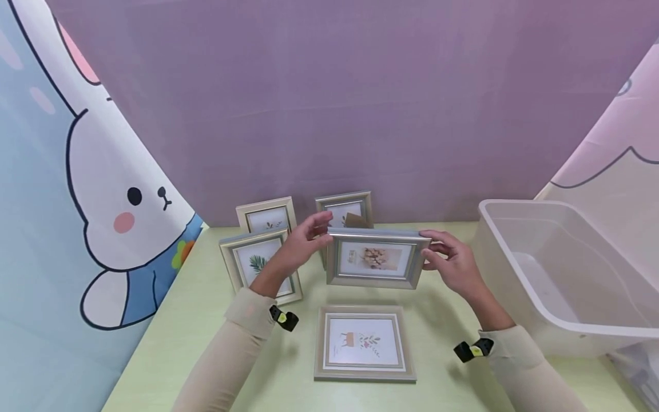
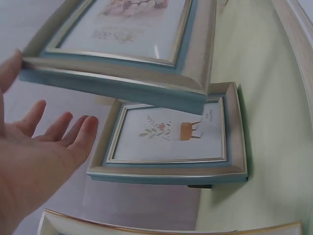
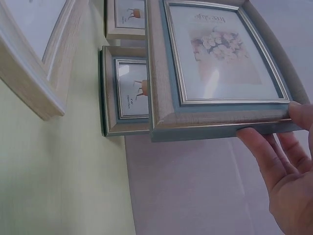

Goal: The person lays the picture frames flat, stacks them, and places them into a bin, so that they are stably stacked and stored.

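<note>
A picture frame with a flower print [image 1: 378,258] is held up over the table in landscape position. My right hand [image 1: 455,264] pinches its right side, thumb on the front and fingers at the edge, as the right wrist view shows. At the upper left corner, my left hand [image 1: 306,246] has its thumb right at the edge; its other fingers [image 2: 80,139] are spread apart from the frame. Below lies a frame with a potted-plant picture [image 1: 365,342], flat on the table. Behind the held frame stands another frame [image 1: 344,204], partly hidden by it and by my left hand.
At the left, a green-leaf frame [image 1: 259,260] stands before a pale frame [image 1: 266,214]. A large whitish plastic bin [image 1: 540,286] stands on the right of the table [image 1: 268,372]. A purple cloth backdrop [image 1: 340,114] closes off the back.
</note>
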{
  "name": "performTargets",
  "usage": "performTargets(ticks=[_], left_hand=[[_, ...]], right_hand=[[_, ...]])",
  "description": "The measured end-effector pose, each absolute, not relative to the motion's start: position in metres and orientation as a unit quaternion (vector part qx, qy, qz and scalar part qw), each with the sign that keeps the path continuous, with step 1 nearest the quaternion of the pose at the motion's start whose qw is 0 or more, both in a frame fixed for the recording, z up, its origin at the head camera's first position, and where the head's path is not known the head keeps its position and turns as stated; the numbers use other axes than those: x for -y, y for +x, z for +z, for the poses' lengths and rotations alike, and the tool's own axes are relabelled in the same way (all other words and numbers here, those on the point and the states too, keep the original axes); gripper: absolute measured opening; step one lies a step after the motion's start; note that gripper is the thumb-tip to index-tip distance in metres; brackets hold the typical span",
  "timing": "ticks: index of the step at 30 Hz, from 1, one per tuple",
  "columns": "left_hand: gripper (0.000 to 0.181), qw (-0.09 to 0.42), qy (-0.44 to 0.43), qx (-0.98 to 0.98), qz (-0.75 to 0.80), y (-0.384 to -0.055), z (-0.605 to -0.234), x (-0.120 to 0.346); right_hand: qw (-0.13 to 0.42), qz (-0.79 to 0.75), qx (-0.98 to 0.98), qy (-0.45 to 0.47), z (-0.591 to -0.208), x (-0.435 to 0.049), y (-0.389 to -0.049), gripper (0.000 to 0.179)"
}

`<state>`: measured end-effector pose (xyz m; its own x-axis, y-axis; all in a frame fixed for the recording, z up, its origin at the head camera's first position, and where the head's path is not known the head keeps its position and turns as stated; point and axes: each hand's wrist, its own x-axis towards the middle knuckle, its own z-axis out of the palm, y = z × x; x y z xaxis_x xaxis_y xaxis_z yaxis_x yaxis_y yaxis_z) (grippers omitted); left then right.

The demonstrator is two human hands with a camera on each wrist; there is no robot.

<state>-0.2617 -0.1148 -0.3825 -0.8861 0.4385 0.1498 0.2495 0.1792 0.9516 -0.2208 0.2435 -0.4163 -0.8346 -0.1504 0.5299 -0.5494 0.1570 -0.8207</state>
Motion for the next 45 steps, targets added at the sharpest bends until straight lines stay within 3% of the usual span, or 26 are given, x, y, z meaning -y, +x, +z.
performTargets(ticks=[6,13,23,25,31,45], left_hand=[[0.078,0.112,0.25,-0.742,0.612,-0.265,-0.387,0.116],[0.12,0.154,0.296,-0.705,0.625,-0.267,-0.392,0.116],[0.119,0.147,0.304,-0.702,0.628,-0.266,-0.394,0.117],[0.113,0.136,0.288,-0.711,0.627,-0.264,-0.393,0.118],[0.066,0.103,0.222,-0.748,0.617,-0.254,-0.387,0.116],[0.032,0.021,0.175,-0.803,0.569,-0.235,-0.381,0.104]], right_hand=[[0.157,0.623,0.727,0.243,-0.414,-0.244,-0.218,0.034],[0.146,0.635,0.714,0.256,-0.414,-0.246,-0.215,0.034],[0.145,0.63,0.721,0.251,-0.415,-0.247,-0.214,0.034],[0.147,0.622,0.728,0.248,-0.416,-0.247,-0.214,0.034],[0.153,0.61,0.738,0.245,-0.419,-0.248,-0.215,0.034],[0.149,0.615,0.736,0.239,-0.424,-0.248,-0.218,0.035]])
